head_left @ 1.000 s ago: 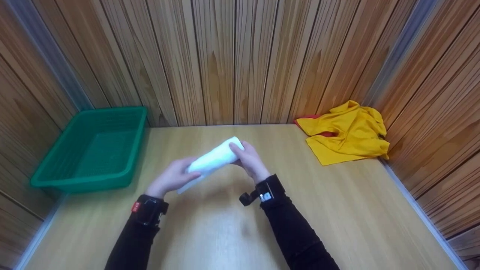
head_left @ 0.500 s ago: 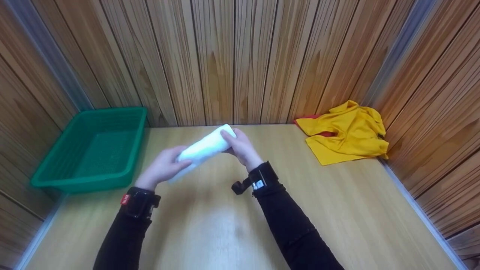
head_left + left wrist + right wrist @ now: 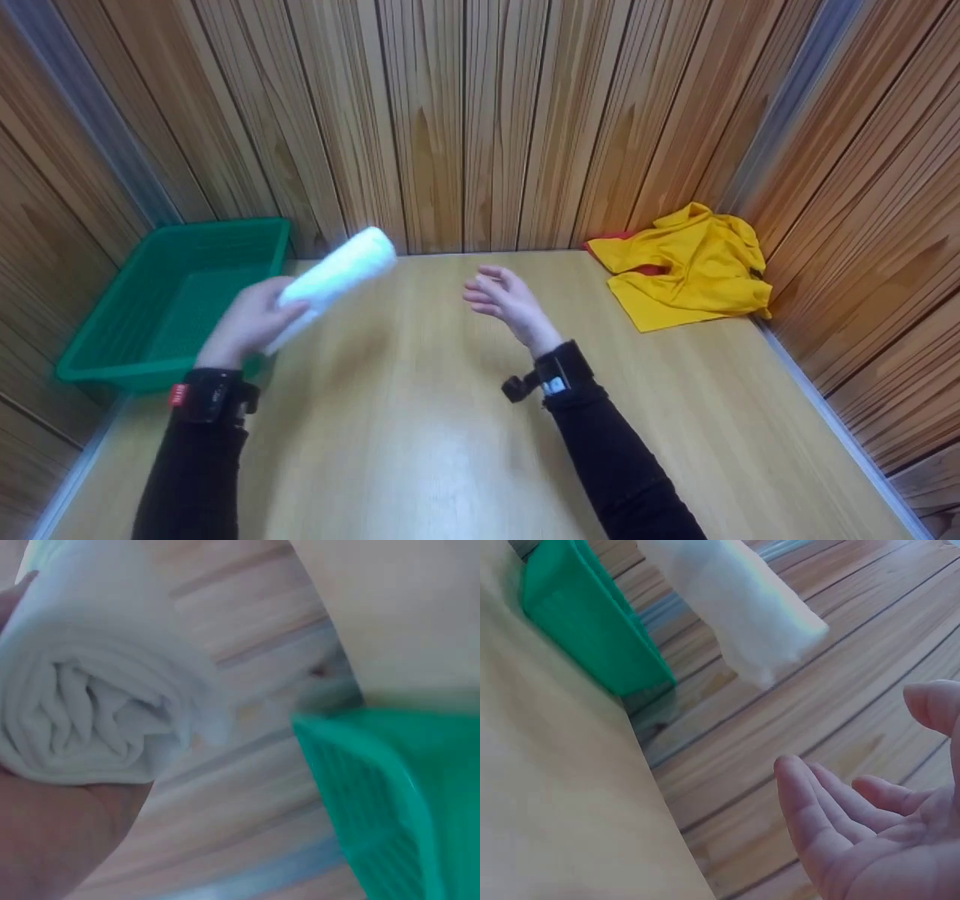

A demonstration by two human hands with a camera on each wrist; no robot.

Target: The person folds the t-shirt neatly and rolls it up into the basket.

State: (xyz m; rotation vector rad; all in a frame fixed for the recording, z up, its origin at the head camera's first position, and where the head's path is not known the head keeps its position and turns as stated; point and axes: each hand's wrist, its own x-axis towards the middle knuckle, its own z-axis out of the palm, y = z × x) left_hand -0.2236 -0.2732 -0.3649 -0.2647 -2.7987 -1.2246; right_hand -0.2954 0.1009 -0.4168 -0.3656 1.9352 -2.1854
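Note:
A white cloth rolled into a cylinder [image 3: 337, 271] is held up over the table by my left hand [image 3: 251, 319], gripped near its lower left end. Its spiral of folded layers [image 3: 90, 712] faces the left wrist camera. The green basket [image 3: 82, 352] stands just behind and left of that hand, partly covered by it in the head view. My right hand [image 3: 510, 300] hovers at mid-table, holding nothing, fingers relaxed and slightly bent. In the right wrist view its palm [image 3: 900, 855] is turned up, apart from the white roll [image 3: 742, 615].
At the back right lies a crumpled yellow garment [image 3: 697, 262] with a bit of red cloth [image 3: 619, 236] beneath it. Wood-panelled walls [image 3: 435, 127] enclose the light wooden table [image 3: 420, 435] at the back and both sides.
My right hand has let go of the white cloth roll and moved away to the right. My left hand has carried the roll left, toward the green basket.

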